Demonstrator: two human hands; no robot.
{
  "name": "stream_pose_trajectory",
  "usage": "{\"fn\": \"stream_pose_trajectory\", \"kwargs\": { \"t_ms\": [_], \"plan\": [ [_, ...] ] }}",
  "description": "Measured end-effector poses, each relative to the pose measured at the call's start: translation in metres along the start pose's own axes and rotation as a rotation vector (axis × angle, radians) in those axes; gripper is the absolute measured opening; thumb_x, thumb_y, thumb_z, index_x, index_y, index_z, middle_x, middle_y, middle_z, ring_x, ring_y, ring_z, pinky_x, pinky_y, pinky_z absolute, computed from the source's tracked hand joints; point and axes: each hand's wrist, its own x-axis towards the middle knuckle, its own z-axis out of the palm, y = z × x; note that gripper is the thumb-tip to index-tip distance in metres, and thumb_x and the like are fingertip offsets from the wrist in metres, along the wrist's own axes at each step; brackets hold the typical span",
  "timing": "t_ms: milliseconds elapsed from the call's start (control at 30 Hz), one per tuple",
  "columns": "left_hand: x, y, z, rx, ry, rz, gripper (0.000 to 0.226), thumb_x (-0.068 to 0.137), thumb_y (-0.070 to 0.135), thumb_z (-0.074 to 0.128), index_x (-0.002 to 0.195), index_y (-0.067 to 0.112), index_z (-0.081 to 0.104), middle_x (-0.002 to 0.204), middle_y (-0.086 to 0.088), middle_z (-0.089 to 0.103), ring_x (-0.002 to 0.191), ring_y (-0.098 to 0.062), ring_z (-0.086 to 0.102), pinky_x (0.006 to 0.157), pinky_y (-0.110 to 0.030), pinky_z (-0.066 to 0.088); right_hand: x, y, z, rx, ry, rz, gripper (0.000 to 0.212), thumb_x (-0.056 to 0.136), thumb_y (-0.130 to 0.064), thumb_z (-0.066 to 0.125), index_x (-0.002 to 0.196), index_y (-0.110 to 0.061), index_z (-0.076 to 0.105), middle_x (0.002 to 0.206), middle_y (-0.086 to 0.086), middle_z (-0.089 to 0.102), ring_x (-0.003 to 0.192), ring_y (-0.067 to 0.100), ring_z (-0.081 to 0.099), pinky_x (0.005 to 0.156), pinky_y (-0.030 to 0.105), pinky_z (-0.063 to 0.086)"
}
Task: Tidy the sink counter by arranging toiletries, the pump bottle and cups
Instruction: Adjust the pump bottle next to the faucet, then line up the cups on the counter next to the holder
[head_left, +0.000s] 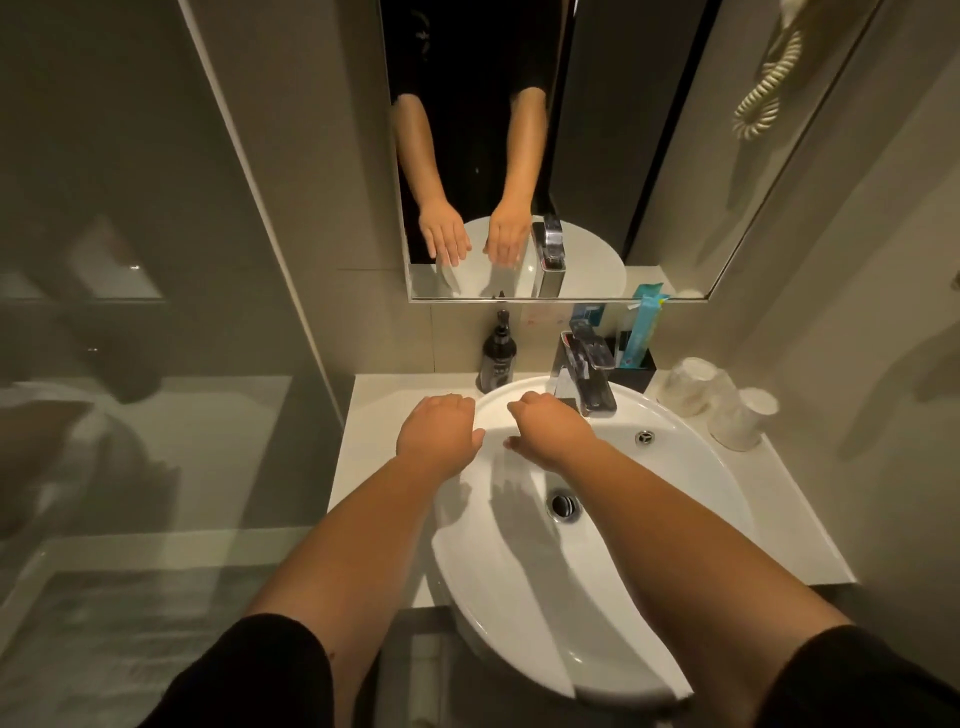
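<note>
Two bare hands reach out over a white oval sink (675, 467) set into a pale counter (363, 467). The left hand (439, 439) hangs palm down over the basin's left rim, its fingers loosely spread and holding nothing. The right hand (553, 431) hovers just beside it over the back of the bowl, near the chrome faucet (587, 371), fingers likewise apart and empty; both cast shadows into the basin above the drain (563, 505).

Along the counter's back edge, a dark pump bottle (497, 356) stands upright against the wall, just left of the faucet. To the faucet's right, a black holder (638, 371) in the back right corner carries blue toiletry packets (644, 325) standing on end. Further along the right edge, two white cups (719, 402) sit upside down, one beside the other and touching, close to the side wall.

A mirror (675, 156) above the counter reflects the open hands and forearms, and a coiled white cord (763, 98) hangs at its upper right. Black sleeves (270, 670) frame the foreground
</note>
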Motion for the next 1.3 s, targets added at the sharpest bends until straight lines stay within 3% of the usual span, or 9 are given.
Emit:
{"fn": "stream_pose_trajectory", "kwargs": {
  "t_ms": [233,567,833,1300],
  "plan": [
    [-0.062,0.038,0.000,0.037,0.078,-0.063,0.032,0.091,0.040,0.051,0.113,0.017,0.057,0.109,-0.003,0.064,0.097,-0.025,0.058,0.084,-0.034,0.045,-0.068,0.019,0.018,0.041,0.070,-0.112,0.052,0.089,-0.048,0.059,0.127,-0.014,0.054,0.123,0.008,0.057,0.114,0.027,0.052,0.090,0.039,0.047],
    [-0.118,0.121,0.010,0.148,0.126,-0.024,0.032,0.091,0.044,0.049,0.108,0.018,0.058,0.105,-0.002,0.065,0.095,-0.022,0.059,0.089,-0.035,0.047,-0.156,0.065,0.021,0.019,0.151,-0.136,0.044,0.088,-0.047,0.058,0.120,-0.016,0.058,0.116,0.006,0.060,0.105,0.026,0.054,0.086,0.036,0.045],
    [-0.082,0.175,0.021,0.063,0.109,0.093,0.034,0.089,0.042,0.052,0.107,0.015,0.058,0.105,-0.004,0.064,0.097,-0.025,0.056,0.087,-0.035,0.045,-0.174,0.114,0.019,-0.015,0.182,-0.039,0.055,0.089,-0.050,0.057,0.131,-0.016,0.052,0.124,0.007,0.059,0.114,0.027,0.054,0.093,0.039,0.048],
    [0.024,0.221,0.045,-0.020,0.008,0.290,0.054,0.092,0.047,0.048,0.135,0.014,0.045,0.133,-0.007,0.054,0.122,-0.026,0.048,0.102,-0.037,0.038,-0.147,0.190,0.024,0.022,0.097,0.223,0.056,0.090,-0.051,0.053,0.133,-0.016,0.050,0.127,0.007,0.056,0.116,0.026,0.051,0.095,0.039,0.045]
  ]
}}
